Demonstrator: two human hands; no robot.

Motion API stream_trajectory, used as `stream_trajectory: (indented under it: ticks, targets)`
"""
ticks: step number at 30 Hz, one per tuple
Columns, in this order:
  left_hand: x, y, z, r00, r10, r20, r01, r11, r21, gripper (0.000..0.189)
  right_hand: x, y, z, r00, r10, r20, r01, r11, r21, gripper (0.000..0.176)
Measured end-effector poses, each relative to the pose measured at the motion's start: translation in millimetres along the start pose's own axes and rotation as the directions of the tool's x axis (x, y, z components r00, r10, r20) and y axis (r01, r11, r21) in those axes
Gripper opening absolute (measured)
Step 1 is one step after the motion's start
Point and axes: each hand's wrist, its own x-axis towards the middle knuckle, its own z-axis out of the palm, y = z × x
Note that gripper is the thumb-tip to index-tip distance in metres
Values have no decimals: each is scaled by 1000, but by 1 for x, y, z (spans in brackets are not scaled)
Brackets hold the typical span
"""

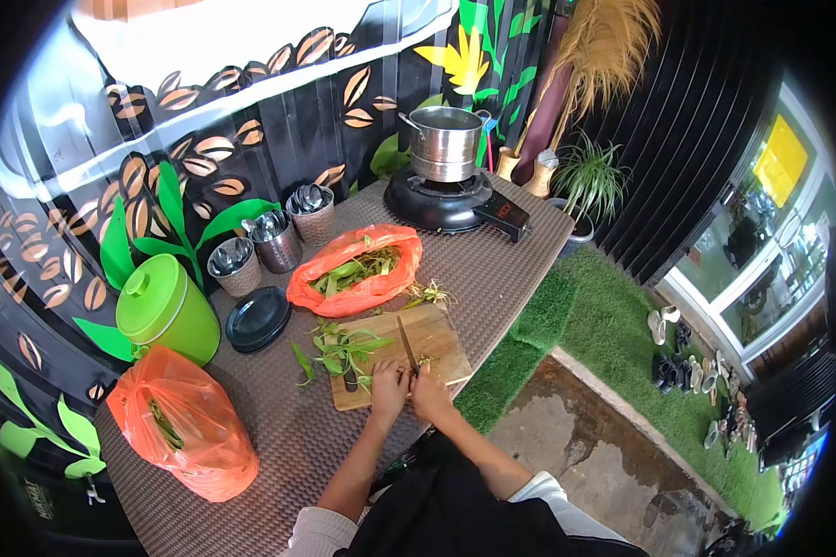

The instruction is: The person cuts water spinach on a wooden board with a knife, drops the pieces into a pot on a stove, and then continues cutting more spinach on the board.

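My right hand [431, 394] is closed round the handle of a knife [407, 342], whose blade points away from me over the wooden cutting board [446, 348]. Close beside it, my left hand [389, 390] rests on the board with its fingers curled in; what they hold is hidden. Leafy green stems [348, 345] lie loose on the board's left half, and a few small pieces are near the blade. Behind the board stands an open orange plastic bag [330, 302] filled with greens. Root ends [429, 295] lie beside that bag.
A tied orange bag [195, 436] and a lidded green bucket [165, 306] stand at left. Black plates [258, 318] and cutlery holders [277, 243] line the wall side. A steel pot [444, 148] sits on a portable stove [437, 202]. The table edge [515, 320] runs along the right.
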Motion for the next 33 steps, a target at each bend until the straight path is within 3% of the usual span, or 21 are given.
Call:
stream_trajectory:
  ticks: [4,7,14,23,29,31,33]
  targets:
    - [2,7,-6,998,-53,23,53,998,-27,6,-4,5,2,999,-31,30,31,999,-12,33]
    - [3,3,-6,1000,-27,13,27,1000,-10,7,-18,-3,9,999,-1,-47,-3,997,-81,33]
    - [-2,-3,-2,1000,-16,11,16,1000,-4,7,-5,-7,-1,998,56,40,-56,998,4,33]
    - [-15,6,-8,990,139,-34,-134,984,119,10,-13,-2,-3,991,132,-16,-131,991,11,36]
    - [1,0,-1,994,67,84,-72,996,54,12,-6,12,-16,1000,28,8,-28,999,-44,35]
    - [5,2,4,992,-33,119,48,991,-122,14,-7,14,-20,999,-2,37,5,996,-94,35]
    - [4,4,6,995,-30,94,42,991,-126,13,-10,15,-13,1000,1,23,2,995,-96,35]
